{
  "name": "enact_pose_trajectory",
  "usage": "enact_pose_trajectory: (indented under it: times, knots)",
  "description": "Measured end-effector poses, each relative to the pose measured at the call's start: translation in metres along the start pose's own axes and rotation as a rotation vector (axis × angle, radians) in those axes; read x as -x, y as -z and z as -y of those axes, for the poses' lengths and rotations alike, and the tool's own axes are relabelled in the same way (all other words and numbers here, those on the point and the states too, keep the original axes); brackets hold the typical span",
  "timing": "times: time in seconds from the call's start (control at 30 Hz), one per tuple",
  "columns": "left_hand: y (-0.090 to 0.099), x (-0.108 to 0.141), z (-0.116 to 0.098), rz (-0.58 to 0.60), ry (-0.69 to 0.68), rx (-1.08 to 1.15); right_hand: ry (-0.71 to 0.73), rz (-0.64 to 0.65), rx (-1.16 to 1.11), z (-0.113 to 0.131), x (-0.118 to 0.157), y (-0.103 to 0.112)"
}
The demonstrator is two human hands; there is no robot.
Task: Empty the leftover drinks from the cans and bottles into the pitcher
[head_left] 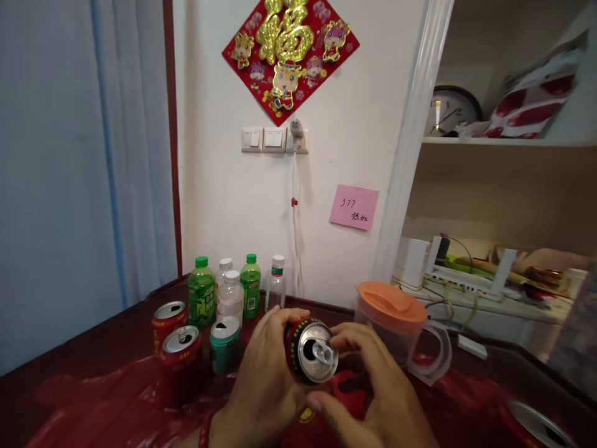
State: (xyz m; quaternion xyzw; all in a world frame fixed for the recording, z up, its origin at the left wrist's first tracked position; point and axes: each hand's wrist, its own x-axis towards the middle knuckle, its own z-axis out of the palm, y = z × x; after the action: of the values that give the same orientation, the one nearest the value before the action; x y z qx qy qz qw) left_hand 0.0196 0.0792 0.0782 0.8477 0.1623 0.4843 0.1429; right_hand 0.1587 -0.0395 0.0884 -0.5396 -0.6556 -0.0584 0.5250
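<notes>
A red drink can [298,336] with a black, yellow-marked band is tilted, its silver top facing me. The mouth hole is open and the pull tab [323,353] stands raised. My left hand [265,373] is wrapped round the can's left side. My right hand [373,379] has curled fingers at the rim on the right, with its thumb lower down near the can's underside. Below the can, between my hands, shows a red surface [352,398] with a bit of yellow, mostly hidden.
Two red cans [181,367], a teal can [224,348] and several bottles [201,292] stand left. A clear pitcher [387,336] with an orange lid is at right. Another can [536,429] sits front right. Red plastic film [107,398] covers part of the dark table.
</notes>
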Motion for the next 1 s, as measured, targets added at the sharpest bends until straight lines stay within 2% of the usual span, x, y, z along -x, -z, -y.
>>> enact_pose_trajectory:
  times: [0.13, 0.2, 0.33, 0.4, 0.57, 0.63, 0.7, 0.73, 0.83, 0.9, 1.0]
  knots:
    - [0.003, -0.001, -0.003, 0.063, 0.032, 0.069, -0.005, -0.063, 0.113, 0.000, 0.000, -0.005]
    - [0.006, -0.003, -0.005, 0.152, 0.088, 0.165, 0.002, -0.076, 0.136, 0.000, -0.002, 0.000]
    - [0.017, -0.010, -0.008, 0.379, 0.253, 0.505, -0.049, -0.028, 0.073, 0.002, -0.006, 0.018]
    - [0.023, -0.014, -0.006, 0.436, 0.287, 0.614, -0.070, 0.008, 0.007, 0.005, -0.008, 0.024]
    - [0.025, -0.022, 0.000, 0.520, 0.305, 0.593, -0.032, 0.090, -0.092, 0.011, -0.010, 0.025]
    - [0.022, -0.025, 0.005, 0.554, 0.318, 0.595, -0.047, 0.071, -0.103, 0.009, -0.011, 0.027]
    - [0.018, -0.027, 0.012, 0.530, 0.336, 0.565, -0.064, -0.050, -0.100, 0.003, -0.012, 0.034]
    - [0.015, -0.027, 0.016, 0.511, 0.333, 0.533, -0.075, -0.155, -0.084, -0.002, -0.013, 0.039]
    - [0.004, -0.025, 0.026, 0.483, 0.313, 0.401, -0.173, -0.560, -0.001, -0.023, -0.013, 0.060]
    - [-0.002, -0.022, 0.030, 0.490, 0.317, 0.313, -0.287, -0.777, 0.047, -0.043, -0.013, 0.074]
    - [-0.013, -0.016, 0.034, 0.498, 0.339, 0.218, -0.410, -0.895, 0.089, -0.077, -0.010, 0.086]
